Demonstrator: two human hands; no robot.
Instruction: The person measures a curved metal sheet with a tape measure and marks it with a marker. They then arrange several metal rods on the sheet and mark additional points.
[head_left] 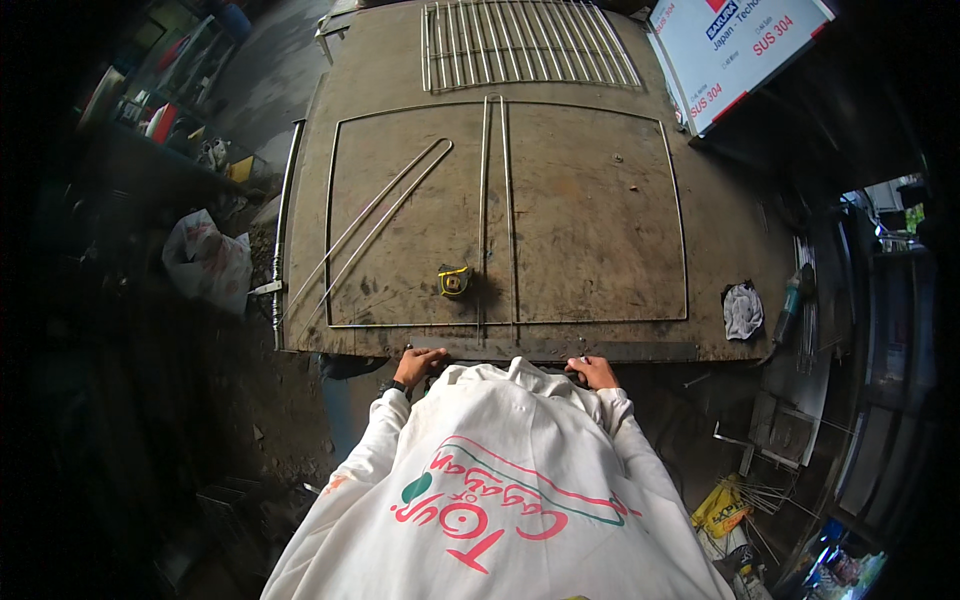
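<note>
At the near edge of the table, my left hand [424, 364] and my right hand [596, 372] are set apart, one on either side of my body. Their fingers are curled against the edge, beside a flat dark metal bar [640, 351]; what they grip is partly hidden. Beyond them lies a large rectangular frame of thin metal rod [684, 235]. A long narrow U-shaped rod [484, 190] runs across its middle. Another bent U-shaped rod [392, 188] lies aslant over the frame's left side. A yellow and black tape measure [454, 281] sits between the two rods.
A rack of parallel metal rods [530, 45] lies at the table's far end. A white-wrapped panel box [735, 60] stands at the far right. A crumpled cloth [742, 310] and a teal power tool [792, 300] are at the right. Left of the table hangs a plastic bag [208, 262].
</note>
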